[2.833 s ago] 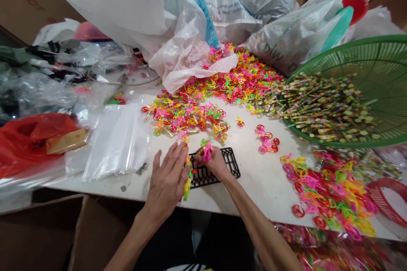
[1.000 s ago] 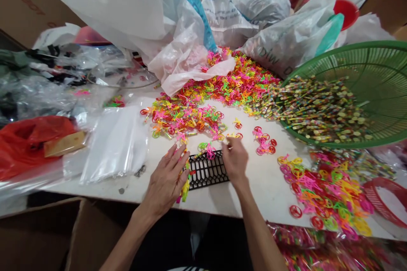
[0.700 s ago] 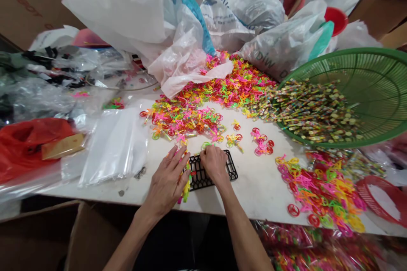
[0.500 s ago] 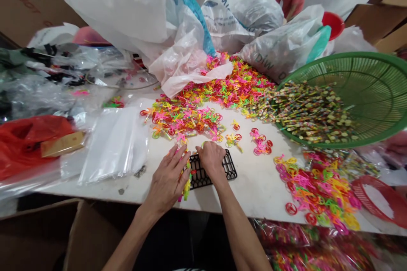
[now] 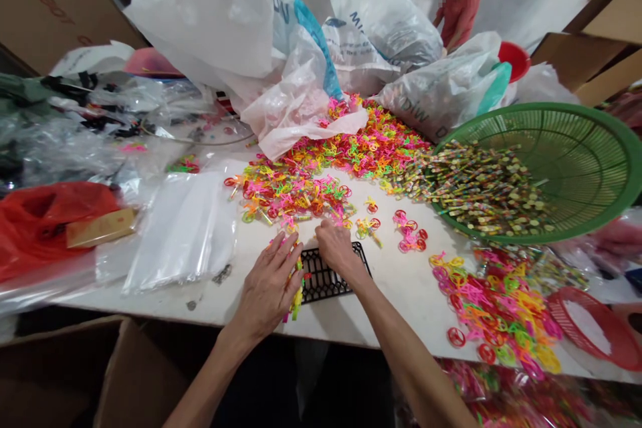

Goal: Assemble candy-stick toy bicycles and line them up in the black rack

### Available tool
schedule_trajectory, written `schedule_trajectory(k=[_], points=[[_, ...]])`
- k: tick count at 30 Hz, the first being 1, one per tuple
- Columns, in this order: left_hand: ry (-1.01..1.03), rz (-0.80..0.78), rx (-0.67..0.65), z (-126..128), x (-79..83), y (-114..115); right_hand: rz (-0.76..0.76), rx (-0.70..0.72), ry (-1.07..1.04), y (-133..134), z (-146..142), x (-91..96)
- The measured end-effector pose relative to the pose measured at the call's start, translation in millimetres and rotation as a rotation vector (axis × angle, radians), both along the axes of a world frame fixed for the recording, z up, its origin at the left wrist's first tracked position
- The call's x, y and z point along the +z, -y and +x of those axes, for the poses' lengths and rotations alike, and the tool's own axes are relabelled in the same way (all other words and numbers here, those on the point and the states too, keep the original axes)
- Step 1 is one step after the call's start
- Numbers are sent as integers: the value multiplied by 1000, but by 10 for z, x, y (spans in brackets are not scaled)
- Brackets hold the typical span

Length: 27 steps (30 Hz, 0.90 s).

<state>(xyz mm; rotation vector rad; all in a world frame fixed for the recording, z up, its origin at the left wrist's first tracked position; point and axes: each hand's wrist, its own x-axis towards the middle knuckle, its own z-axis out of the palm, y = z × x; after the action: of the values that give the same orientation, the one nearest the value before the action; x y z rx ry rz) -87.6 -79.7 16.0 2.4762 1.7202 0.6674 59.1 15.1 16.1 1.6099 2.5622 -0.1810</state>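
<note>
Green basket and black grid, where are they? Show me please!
Green plastic basket (image 5: 546, 105): head view, on its rim.
Black plastic grid (image 5: 331, 284): head view, on its middle.

I'm sitting in a small workshop: my worktop (image 5: 401, 307) is heaped with bright plastic pieces (image 5: 351, 147), with bulging plastic sacks (image 5: 386, 27) behind, cardboard cartons (image 5: 50, 7) around, a tilted green basket (image 5: 531, 114), and a co-worker (image 5: 459, 13) beyond the sacks.

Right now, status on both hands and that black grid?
Left hand against yellow plastic pieces. Right hand over the black plastic grid. Loose neon pieces just beyond.
</note>
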Motion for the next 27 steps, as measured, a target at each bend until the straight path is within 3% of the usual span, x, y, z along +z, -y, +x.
schedule_trajectory(k=[4, 7, 11, 14, 18, 22, 27], points=[[1, -5, 4, 2, 4, 4, 80, 139, -13, 300, 182, 3], [9, -13, 9, 4, 12, 6, 36, 230, -38, 608, 388, -109], [33, -23, 3, 6, 13, 7, 54, -65, -168, 782, 506, -249], [43, -18, 3, 3, 1, 7, 83, -250, -273, 712, 366, -269], [9, -18, -2, -10, -26, 0, 42, -361, -280, 527, 117, -236], [11, -10, -7, -12, -50, -1, 30, -481, -315, 418, 96, -226], [13, -33, 8, -4, -54, 4, 30, -606, -705, 482, 239, -295]])
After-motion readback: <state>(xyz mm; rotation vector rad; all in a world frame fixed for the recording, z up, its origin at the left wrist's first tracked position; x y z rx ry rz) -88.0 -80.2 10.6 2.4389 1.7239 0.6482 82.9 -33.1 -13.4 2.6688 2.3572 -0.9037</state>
